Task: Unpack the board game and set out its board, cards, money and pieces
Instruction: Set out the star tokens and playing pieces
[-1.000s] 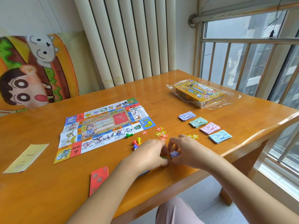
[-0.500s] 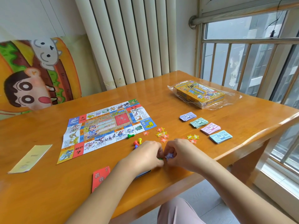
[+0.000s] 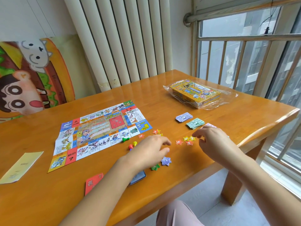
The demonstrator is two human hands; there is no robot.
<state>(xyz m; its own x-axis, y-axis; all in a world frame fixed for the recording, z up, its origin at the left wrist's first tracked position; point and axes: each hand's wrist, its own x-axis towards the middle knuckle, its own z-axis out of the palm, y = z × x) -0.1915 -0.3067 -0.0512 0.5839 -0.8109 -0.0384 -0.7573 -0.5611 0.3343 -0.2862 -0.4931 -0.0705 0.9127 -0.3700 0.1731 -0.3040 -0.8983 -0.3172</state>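
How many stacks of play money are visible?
3: a purple stack, a green stack nearer, and a pink stack edging out behind the right hand, which may hide more.

Bare surface (image 3: 162,110) lies between board (image 3: 101,132) and box (image 3: 195,93). Stars (image 3: 179,141), pawns (image 3: 131,146) and money (image 3: 195,123) crowd the near right. A wide bare stretch lies left of the red card (image 3: 93,183).

Board (image 3: 101,132) lies left of money stacks (image 3: 189,120), box (image 3: 195,94) behind.

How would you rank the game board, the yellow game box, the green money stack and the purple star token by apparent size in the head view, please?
Largest to smallest:
game board
yellow game box
green money stack
purple star token
The box is farthest, so it may look smaller than it is.
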